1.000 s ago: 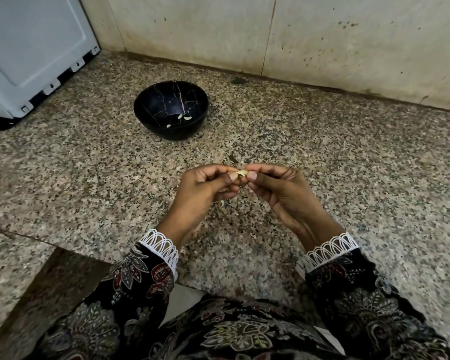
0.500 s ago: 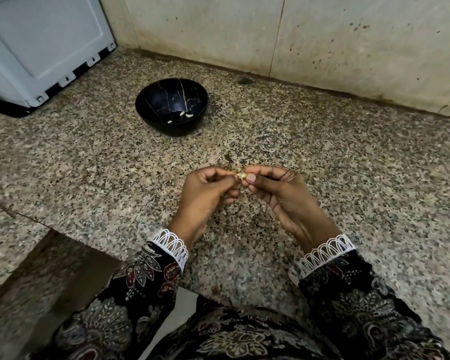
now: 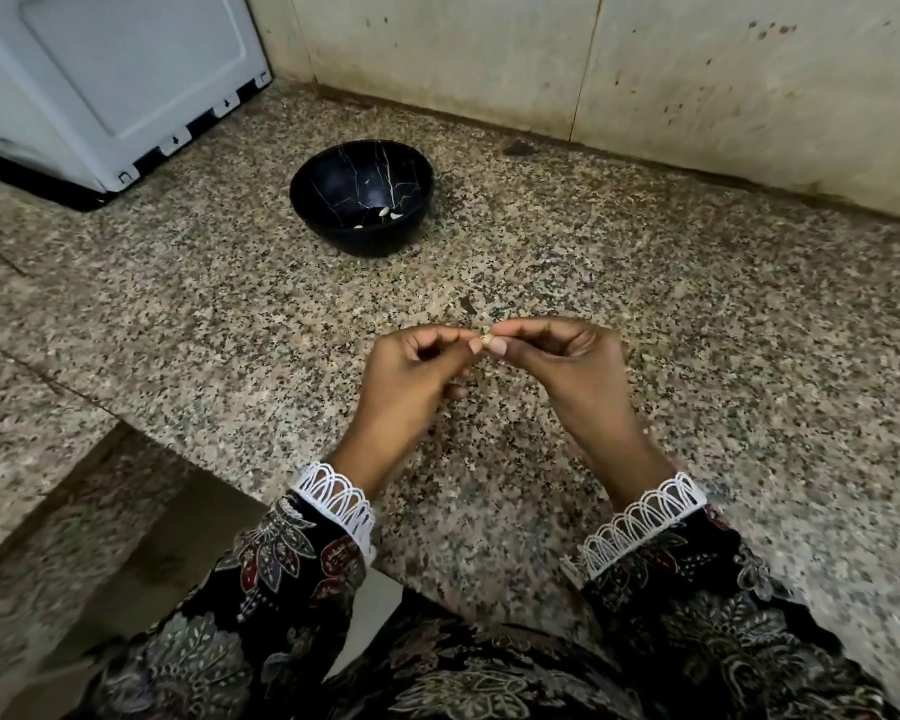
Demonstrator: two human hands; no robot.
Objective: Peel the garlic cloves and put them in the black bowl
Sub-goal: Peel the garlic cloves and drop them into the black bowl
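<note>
A small pale garlic clove (image 3: 486, 339) is pinched between the fingertips of both hands, above the granite counter. My left hand (image 3: 411, 374) pinches it from the left with thumb and forefinger, its other fingers curled. My right hand (image 3: 567, 366) pinches it from the right. Most of the clove is hidden by the fingertips. The black bowl (image 3: 333, 171), with thin gold veins, stands further back and to the left. A few peeled cloves (image 3: 388, 214) lie at its bottom.
The speckled granite counter (image 3: 697, 314) runs to a stained tiled wall (image 3: 489, 54) at the back. A white appliance (image 3: 110, 80) stands at the back left. A small dark scrap (image 3: 467, 304) lies just beyond the hands. The counter's front edge drops off at lower left.
The hands stay together on the clove; the left thumb has shifted slightly along it. The view has shifted a little, so the bowl and appliance sit further right in the frame.
</note>
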